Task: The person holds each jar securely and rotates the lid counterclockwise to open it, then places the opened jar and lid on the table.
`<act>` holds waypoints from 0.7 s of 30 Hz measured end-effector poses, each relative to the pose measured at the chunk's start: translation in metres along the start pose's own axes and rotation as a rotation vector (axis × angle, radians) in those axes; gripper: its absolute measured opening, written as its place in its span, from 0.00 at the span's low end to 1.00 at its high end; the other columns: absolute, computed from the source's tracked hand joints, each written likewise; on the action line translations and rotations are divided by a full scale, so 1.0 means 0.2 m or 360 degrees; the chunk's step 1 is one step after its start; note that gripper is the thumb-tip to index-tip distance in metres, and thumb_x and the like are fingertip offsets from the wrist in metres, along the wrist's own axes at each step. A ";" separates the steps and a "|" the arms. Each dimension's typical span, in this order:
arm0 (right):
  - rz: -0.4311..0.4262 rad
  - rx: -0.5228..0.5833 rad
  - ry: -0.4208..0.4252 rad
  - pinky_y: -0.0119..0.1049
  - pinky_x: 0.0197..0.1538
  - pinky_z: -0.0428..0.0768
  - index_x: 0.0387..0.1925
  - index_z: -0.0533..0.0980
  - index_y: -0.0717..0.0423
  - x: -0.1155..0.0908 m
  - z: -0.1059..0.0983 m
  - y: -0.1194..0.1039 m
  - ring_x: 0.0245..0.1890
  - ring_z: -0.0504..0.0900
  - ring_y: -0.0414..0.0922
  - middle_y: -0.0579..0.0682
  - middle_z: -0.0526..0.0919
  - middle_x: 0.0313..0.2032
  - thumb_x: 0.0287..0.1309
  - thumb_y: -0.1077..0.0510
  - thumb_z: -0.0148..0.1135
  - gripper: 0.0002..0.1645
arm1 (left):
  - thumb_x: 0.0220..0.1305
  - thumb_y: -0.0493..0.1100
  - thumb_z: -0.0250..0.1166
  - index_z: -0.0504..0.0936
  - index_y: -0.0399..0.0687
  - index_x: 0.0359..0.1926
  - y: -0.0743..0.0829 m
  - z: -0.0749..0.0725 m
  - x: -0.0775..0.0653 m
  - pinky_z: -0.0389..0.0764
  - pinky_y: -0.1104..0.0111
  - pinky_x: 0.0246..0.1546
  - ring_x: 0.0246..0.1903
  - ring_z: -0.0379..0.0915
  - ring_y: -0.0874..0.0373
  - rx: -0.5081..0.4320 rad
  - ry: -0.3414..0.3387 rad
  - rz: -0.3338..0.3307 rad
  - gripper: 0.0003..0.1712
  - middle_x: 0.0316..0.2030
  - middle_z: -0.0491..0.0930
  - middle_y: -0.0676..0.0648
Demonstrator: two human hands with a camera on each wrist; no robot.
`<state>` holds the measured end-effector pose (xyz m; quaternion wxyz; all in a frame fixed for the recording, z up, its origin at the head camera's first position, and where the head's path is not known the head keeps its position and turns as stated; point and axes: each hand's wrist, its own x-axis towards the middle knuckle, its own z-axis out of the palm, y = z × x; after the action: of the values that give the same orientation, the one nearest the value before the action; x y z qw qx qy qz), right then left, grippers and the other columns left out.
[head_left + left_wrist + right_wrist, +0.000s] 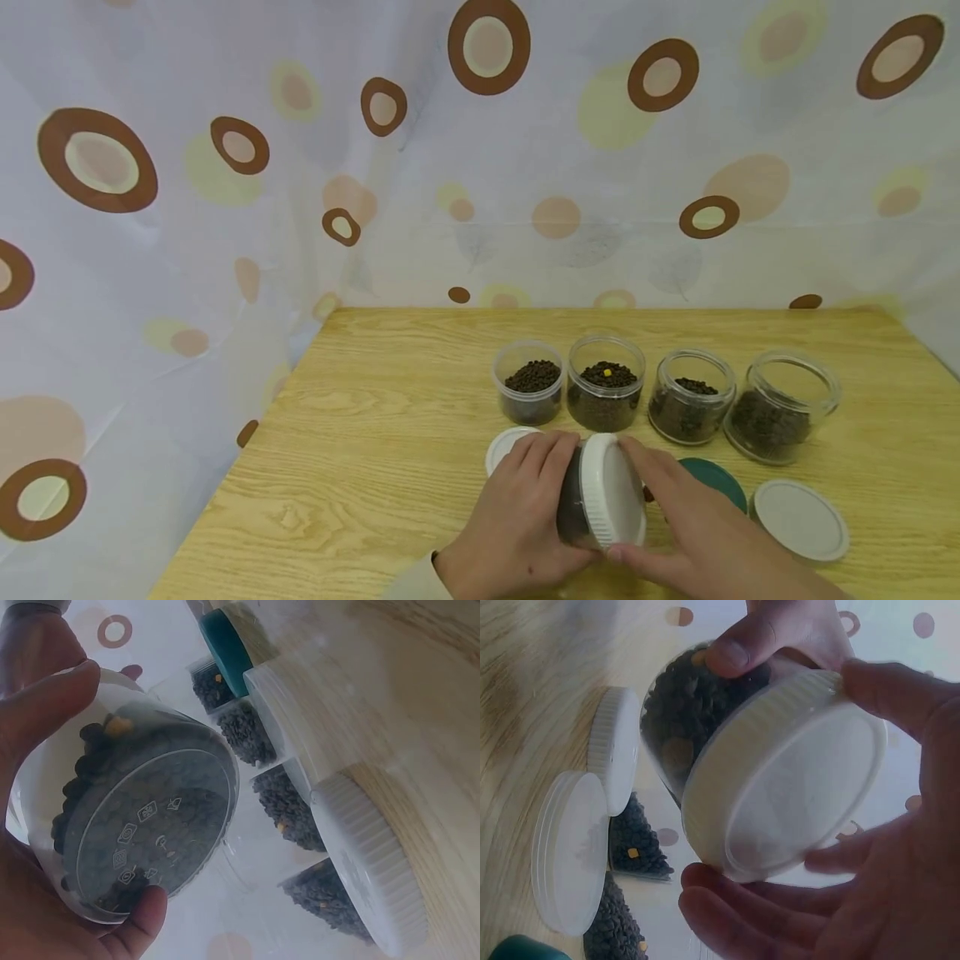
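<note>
Tilted on its side between my two hands is a clear jar of dark brown pellets with a white ribbed lid on its mouth. My left hand grips the jar body, thumb and fingers wrapped round it. On the other side, my right hand holds the lid by its rim, fingers spread around the edge. In the left wrist view the jar's clear base, with small moulded symbols, faces the camera. A yellowish piece shows among the pellets inside.
Behind the hands stand several open clear jars of pellets in a row, from the leftmost jar to the rightmost jar. On the wooden table lie a green lid, a white lid and another white lid, partly hidden by my left hand.
</note>
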<state>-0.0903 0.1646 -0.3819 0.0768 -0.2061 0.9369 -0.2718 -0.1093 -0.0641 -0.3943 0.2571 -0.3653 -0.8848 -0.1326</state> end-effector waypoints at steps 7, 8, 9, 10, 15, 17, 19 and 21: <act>-0.0485 -0.0255 0.0376 0.33 0.43 0.82 0.78 0.52 0.44 -0.01 0.03 0.04 0.57 0.78 0.47 0.50 0.64 0.72 0.46 0.33 0.74 0.63 | 0.36 0.68 0.77 0.67 0.47 0.66 -0.01 0.00 -0.01 0.74 0.68 0.61 0.54 0.73 0.59 -0.0045 -0.0008 -0.0010 0.57 0.55 0.76 0.52; -0.0522 -0.0280 0.0410 0.33 0.43 0.82 0.78 0.53 0.44 -0.01 0.03 0.04 0.57 0.78 0.47 0.50 0.63 0.72 0.45 0.34 0.75 0.63 | 0.36 0.68 0.77 0.67 0.48 0.66 -0.01 0.00 -0.01 0.74 0.68 0.61 0.54 0.73 0.59 -0.0049 -0.0012 -0.0014 0.57 0.54 0.76 0.52; -0.0549 -0.0296 0.0433 0.33 0.43 0.82 0.77 0.53 0.45 0.00 0.03 0.04 0.57 0.77 0.47 0.49 0.63 0.72 0.45 0.35 0.76 0.64 | 0.37 0.68 0.77 0.67 0.48 0.66 -0.01 0.00 -0.01 0.74 0.69 0.61 0.54 0.73 0.59 -0.0052 -0.0015 -0.0018 0.57 0.54 0.76 0.52; -0.0562 -0.0306 0.0445 0.33 0.43 0.82 0.77 0.53 0.45 0.00 0.03 0.04 0.58 0.77 0.47 0.49 0.62 0.72 0.44 0.36 0.77 0.64 | 0.37 0.68 0.77 0.67 0.48 0.66 -0.01 -0.01 -0.01 0.74 0.69 0.61 0.54 0.73 0.59 -0.0050 -0.0019 -0.0022 0.57 0.54 0.76 0.52; -0.0562 -0.0306 0.0439 0.33 0.44 0.82 0.78 0.53 0.44 0.00 0.03 0.04 0.59 0.77 0.48 0.49 0.61 0.73 0.42 0.37 0.78 0.66 | 0.36 0.69 0.76 0.67 0.49 0.65 -0.01 0.00 -0.01 0.75 0.69 0.60 0.54 0.74 0.60 -0.0029 -0.0013 -0.0030 0.57 0.53 0.76 0.53; -0.0563 -0.0300 0.0440 0.33 0.44 0.82 0.78 0.52 0.45 0.00 0.03 0.03 0.59 0.77 0.48 0.49 0.61 0.73 0.40 0.38 0.79 0.67 | 0.35 0.69 0.76 0.68 0.48 0.65 -0.01 0.00 -0.01 0.75 0.70 0.60 0.54 0.74 0.60 -0.0027 -0.0010 -0.0038 0.57 0.53 0.77 0.53; -0.0531 -0.0265 0.0420 0.33 0.45 0.82 0.78 0.52 0.45 0.00 0.02 0.03 0.59 0.77 0.47 0.48 0.62 0.73 0.39 0.38 0.80 0.68 | 0.35 0.69 0.76 0.68 0.48 0.64 -0.02 0.00 -0.01 0.74 0.70 0.61 0.54 0.74 0.60 -0.0028 -0.0010 -0.0047 0.57 0.53 0.77 0.53; -0.0459 -0.0213 0.0381 0.37 0.46 0.83 0.78 0.50 0.44 -0.01 0.01 0.03 0.59 0.77 0.49 0.49 0.62 0.73 0.40 0.37 0.79 0.69 | 0.35 0.69 0.76 0.69 0.48 0.64 -0.02 0.00 -0.02 0.74 0.69 0.61 0.54 0.74 0.60 -0.0031 -0.0004 -0.0063 0.56 0.54 0.77 0.53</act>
<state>-0.0902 0.1695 -0.3870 -0.0887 -0.3090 0.9161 -0.2397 -0.1102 -0.0683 -0.3970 0.2497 -0.3505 -0.8908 -0.1458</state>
